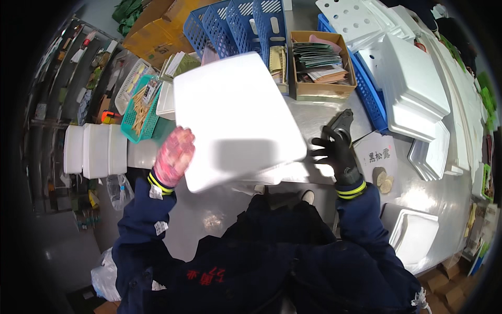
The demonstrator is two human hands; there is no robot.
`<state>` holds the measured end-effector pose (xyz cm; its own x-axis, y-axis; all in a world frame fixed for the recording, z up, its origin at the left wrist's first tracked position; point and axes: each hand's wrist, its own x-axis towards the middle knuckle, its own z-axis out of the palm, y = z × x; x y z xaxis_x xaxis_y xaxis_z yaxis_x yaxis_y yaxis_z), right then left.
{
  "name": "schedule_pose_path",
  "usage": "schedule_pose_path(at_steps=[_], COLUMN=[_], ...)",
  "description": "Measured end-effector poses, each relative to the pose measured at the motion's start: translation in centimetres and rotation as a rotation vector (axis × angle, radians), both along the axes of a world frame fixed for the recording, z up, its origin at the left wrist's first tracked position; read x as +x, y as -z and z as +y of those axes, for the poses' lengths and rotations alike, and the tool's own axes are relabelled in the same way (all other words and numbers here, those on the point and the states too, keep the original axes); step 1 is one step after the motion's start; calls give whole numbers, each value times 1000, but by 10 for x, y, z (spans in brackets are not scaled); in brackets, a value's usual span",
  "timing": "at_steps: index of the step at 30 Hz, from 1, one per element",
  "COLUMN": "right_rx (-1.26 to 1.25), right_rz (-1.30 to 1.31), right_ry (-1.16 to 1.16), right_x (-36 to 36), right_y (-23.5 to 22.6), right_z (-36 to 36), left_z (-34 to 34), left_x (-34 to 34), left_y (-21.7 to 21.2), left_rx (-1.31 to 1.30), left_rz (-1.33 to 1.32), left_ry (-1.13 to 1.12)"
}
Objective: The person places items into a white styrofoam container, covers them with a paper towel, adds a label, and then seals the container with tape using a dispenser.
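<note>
From my remote place, I watched the white foam piece [235,104], which was tilted in front of the person, between the two hands, over the near edge of the metal table [311,115]. The left hand [176,153], in a pink glove, lay along its left edge with fingers nearly straight and close together; I could not tell if they gripped it. The right hand [334,154], in a black glove, had its fingers spread apart near the right corner; I could not tell if they touched it. Just beside this hand was a black tool [343,121]. Farther back stood a cardboard box [325,92] with packets and blue racks [235,31].
</note>
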<state>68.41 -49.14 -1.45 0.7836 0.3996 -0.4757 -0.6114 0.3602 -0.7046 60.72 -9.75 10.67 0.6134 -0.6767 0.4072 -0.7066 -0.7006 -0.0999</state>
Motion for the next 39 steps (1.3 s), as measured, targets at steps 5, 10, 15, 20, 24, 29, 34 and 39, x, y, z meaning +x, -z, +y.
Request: schedule_pose_path(at_steps=[5,10,15,20,24,29,34,39], right_rx=[-81,-646,-859,-1038,-1067,-910,-869,-890], right_rz=[-156,-504,-724,-810,-796,-549,-394,-293], right_ry=[34,313,563,500,556,575,487,381], right_x=[-43,-75,-103,-119,-123,-115,-106,-85], right_y=[-6,13,24,24,49,65,46,56], right_z=[92,130,149,163,159,158,158,155], left_z=[50,80,-12,-59,-77,-102,-108,-116], left_x=[4,23,139,217,214,221,234,234], left_y=[47,80,60,122,151,145,153,151], left_rx=[36,-128,-245,-242,-194,-103,5,-29], left_rz=[151,793,257,573,506,604,618,598], left_ry=[81,221,68,-247,-285,-487,-598,-615])
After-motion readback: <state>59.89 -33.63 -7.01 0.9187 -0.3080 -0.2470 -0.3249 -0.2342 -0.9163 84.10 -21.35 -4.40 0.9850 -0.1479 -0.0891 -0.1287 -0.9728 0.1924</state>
